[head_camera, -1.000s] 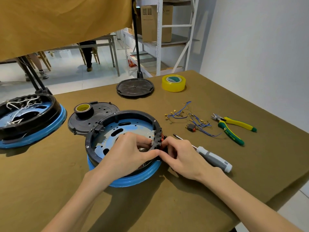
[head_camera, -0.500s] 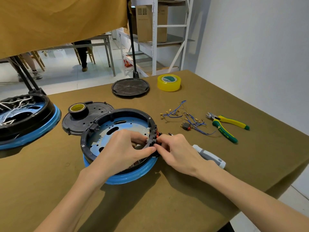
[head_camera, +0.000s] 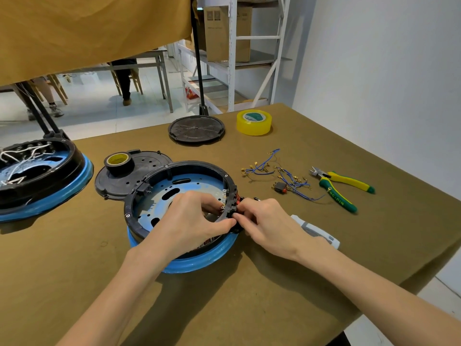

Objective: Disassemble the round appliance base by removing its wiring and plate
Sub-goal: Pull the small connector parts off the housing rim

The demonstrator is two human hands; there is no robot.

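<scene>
I had the round appliance base [head_camera: 179, 221] near the middle of the table [head_camera: 274, 283], toward its front edge, black ring up over a blue rim. My left hand [head_camera: 184, 223] reached inside, its fingers [head_camera: 212, 203] curled against the inner wall and thumb pinching the ring's right side. My right hand [head_camera: 269, 221] met it from outside, fingers [head_camera: 243, 216] pinching the same spot by a red part. The blue plate [head_camera: 194, 188] sat inside the ring. Loose blue wires [head_camera: 287, 176] and a red switch [head_camera: 280, 188] lay toward the right edge, beside yellow-green pliers [head_camera: 339, 186]. A screwdriver [head_camera: 316, 233] lay under my right wrist.
</scene>
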